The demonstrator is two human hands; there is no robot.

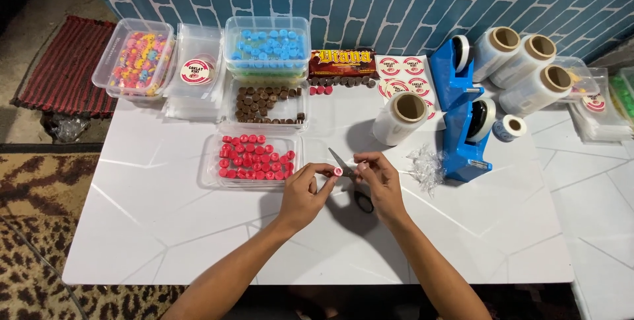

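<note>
My left hand (305,191) pinches a small red round sweet (337,172) between thumb and fingertips above the white table (165,227). My right hand (380,181) meets it from the right, its fingertips on the same sweet or its clear wrap. A pair of scissors (350,181) with black handles lies on the table under and between both hands. Just left of my left hand stands a clear tray of red sweets (254,159).
Behind are clear boxes of brown sweets (267,104), blue sweets (267,46) and mixed coloured sweets (137,59), stacked empty lids, round stickers (401,75), rolls of clear film (399,118), two blue tape dispensers (465,128) and crumpled clear wrap (426,165).
</note>
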